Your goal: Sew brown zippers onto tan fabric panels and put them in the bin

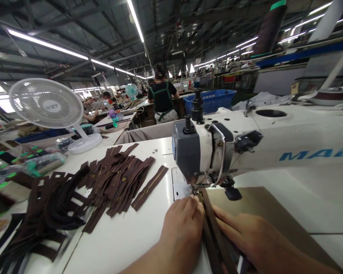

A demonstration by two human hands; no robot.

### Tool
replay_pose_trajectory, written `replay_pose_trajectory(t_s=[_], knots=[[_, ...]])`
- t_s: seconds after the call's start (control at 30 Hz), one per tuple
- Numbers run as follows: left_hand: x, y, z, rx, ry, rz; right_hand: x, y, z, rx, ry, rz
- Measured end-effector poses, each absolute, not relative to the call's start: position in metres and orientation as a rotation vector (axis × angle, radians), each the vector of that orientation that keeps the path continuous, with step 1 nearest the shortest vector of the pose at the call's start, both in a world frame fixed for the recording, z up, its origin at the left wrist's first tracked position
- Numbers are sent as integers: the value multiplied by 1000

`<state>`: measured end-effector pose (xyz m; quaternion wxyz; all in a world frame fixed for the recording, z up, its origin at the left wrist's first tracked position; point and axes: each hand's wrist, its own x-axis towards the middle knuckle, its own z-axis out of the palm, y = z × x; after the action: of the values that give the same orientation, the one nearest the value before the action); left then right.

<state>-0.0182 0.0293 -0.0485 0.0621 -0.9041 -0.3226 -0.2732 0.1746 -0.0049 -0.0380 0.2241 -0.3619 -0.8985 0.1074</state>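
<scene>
A brown zipper strip point(214, 232) runs from under the presser foot point(194, 189) of the white sewing machine point(274, 140) toward me, with tan fabric point(263, 209) beneath it on the right. My left hand point(180, 232) lies on the table at the strip's left edge, fingers together and pressed down just before the foot. My right hand point(246, 234) rests flat on the strip's right side, fingers stretched toward the needle.
A pile of brown zippers point(120, 179) lies on the white table point(125, 243) to the left, with dark strips point(51, 213) further left. A white fan point(47, 104) stands behind them. A person in a green apron point(162, 97) works at the far tables beside a blue crate point(214, 99).
</scene>
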Motion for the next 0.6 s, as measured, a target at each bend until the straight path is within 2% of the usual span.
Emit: replay_pose_trajectory(t_s=[0.6], knots=[[-17, 26, -38, -2768, -1028, -636, 178, -6, -42, -1036, -2545, 318]])
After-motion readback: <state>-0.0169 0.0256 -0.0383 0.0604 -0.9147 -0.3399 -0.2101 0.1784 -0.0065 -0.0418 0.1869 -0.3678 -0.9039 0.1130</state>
